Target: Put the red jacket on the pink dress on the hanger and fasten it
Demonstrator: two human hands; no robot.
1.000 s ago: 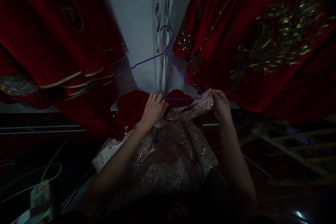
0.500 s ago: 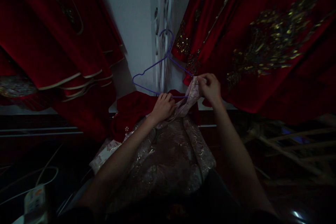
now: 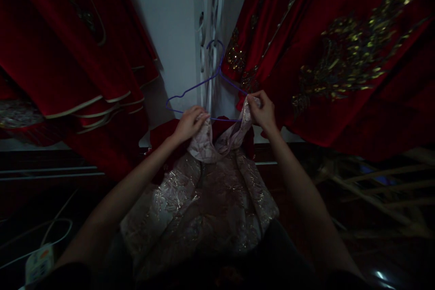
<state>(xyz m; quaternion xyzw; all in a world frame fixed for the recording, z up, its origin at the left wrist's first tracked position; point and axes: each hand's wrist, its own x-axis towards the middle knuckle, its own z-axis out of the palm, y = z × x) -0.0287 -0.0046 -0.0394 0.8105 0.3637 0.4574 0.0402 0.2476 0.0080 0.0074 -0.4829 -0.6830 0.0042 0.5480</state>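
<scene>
A pale pink brocade garment (image 3: 210, 199) with shiny woven pattern hangs down in front of me. A purple wire hanger (image 3: 200, 86) is at its top, hook upward against the white wall. My left hand (image 3: 188, 123) is closed on the garment's left shoulder at the hanger's bottom bar. My right hand (image 3: 262, 111) is pinched on the garment's right shoulder, at the hanger's right arm. A dark red cloth (image 3: 163, 133) lies behind the garment.
Red garments with cream piping (image 3: 84, 77) hang at the left; red garments with gold embroidery (image 3: 340, 54) hang at the right. White straps (image 3: 212, 18) dangle along the wall. A power strip with white cable (image 3: 39, 263) lies at lower left. Wooden slats (image 3: 380, 186) sit at the right.
Both hands rose with the garment's shoulders. The right hand moved in from the hanger's far right end to its right arm; the left hand lifted the left shoulder to the bar.
</scene>
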